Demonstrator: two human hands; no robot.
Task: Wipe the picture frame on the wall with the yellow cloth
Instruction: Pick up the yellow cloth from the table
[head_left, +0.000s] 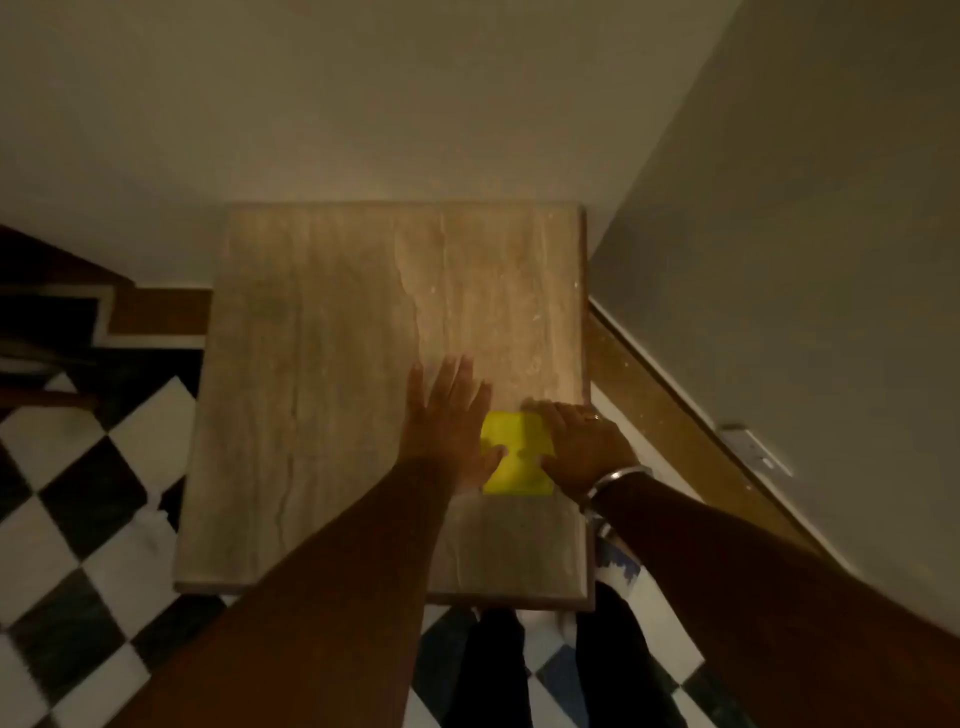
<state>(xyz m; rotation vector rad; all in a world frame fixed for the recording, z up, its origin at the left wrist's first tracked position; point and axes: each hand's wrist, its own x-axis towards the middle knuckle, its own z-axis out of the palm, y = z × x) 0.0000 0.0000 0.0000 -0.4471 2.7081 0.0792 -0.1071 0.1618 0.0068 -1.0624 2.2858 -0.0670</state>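
A folded yellow cloth (517, 453) lies flat on a beige stone tabletop (332, 374), near its right front part. My left hand (449, 415) rests palm down with fingers spread on the table, its thumb touching the cloth's left edge. My right hand (582, 441) lies on the cloth's right side, fingers curled over its top right corner and thumb pressing on it; a ring and a metal bracelet show on that arm. No picture frame is in view.
White walls (363, 104) meet in a corner behind and to the right of the table. A wooden skirting board (675, 415) with a wall socket (756, 449) runs along the right. The black-and-white chequered floor (93, 499) spreads to the left; dark trouser legs (498, 670) show below the table edge.
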